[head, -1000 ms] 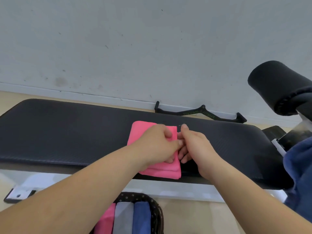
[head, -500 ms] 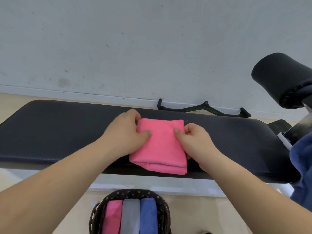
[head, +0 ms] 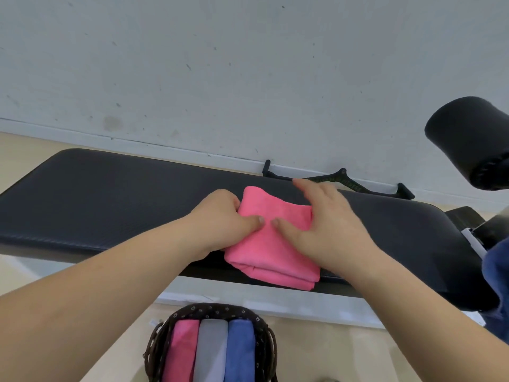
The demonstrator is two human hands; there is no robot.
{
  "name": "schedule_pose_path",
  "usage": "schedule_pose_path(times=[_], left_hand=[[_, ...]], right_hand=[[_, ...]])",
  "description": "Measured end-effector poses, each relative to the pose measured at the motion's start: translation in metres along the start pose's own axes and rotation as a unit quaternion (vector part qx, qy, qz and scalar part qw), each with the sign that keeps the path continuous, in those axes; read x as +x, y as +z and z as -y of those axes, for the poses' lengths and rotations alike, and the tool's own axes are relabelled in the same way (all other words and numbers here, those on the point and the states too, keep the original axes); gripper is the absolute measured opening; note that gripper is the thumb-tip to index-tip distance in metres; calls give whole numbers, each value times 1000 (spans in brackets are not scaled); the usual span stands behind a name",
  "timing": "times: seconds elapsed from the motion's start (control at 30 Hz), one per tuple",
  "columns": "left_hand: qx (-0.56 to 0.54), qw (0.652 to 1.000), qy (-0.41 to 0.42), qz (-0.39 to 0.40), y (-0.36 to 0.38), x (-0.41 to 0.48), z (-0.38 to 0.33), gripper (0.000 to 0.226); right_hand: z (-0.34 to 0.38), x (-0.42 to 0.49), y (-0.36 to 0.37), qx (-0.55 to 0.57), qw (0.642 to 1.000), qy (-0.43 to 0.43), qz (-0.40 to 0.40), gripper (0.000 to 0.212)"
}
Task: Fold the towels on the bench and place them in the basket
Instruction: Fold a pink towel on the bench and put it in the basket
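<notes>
A folded pink towel [head: 272,244] lies on the black padded bench [head: 110,202], near its front edge. My left hand [head: 220,219] grips the towel's left edge, thumb on top and fingers curled beneath. My right hand [head: 325,227] lies over the right side, thumb pressing on the cloth and fingers stretched out and blurred above the far right corner. The towel's far end bulges upward between my hands. Below the bench stands a dark woven basket [head: 214,310] holding upright pink, grey and blue folded towels.
A dark blue cloth [head: 495,285] hangs at the right edge by the bench's end. A black foam roller pad [head: 465,136] juts out above it. A black metal handle bar [head: 336,180] lies on the floor against the wall behind the bench.
Both thumbs have moved inward to the towel's middle, and the towel has shifted toward the front edge and bunched up at the back. My right fingers have lifted and spread.
</notes>
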State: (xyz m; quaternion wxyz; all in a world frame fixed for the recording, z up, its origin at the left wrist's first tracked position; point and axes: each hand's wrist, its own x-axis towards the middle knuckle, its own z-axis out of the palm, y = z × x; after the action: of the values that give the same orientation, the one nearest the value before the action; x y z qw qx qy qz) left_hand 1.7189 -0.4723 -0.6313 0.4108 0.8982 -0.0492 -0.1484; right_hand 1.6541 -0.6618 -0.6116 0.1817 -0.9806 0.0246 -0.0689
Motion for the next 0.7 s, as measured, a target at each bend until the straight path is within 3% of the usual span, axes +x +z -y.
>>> schedule_pose_path(times=[0.07,0.17,0.27,0.37,0.43,0.5,0.6,0.7], left_hand=[[-12,1000,4,-6,-2,-1,0,40],[-4,999,30,-27,-10,-4,2,28],[121,982,127,-69,-24,-14,3,26],[108,979,168,40,-30,-34,6,57],[178,964,179,83,-22,-48,13,82],[234,946,223,17,-5,-53,27,71],[176,951,236,-91,12,-55,30,47],[156,948,249,-126,18,-54,27,40]], right_hand=[[2,-4,15,-5,995,-66,76,92],[-7,-5,42,-53,983,-63,165,100],[-7,-1,36,-23,983,-30,182,67],[-7,-1,31,-2,987,-39,156,57],[-6,-1,30,10,991,-43,126,55],[-6,1,29,19,994,-39,104,53],[-4,1,28,15,993,-36,112,52],[-4,0,28,25,991,-29,126,52]])
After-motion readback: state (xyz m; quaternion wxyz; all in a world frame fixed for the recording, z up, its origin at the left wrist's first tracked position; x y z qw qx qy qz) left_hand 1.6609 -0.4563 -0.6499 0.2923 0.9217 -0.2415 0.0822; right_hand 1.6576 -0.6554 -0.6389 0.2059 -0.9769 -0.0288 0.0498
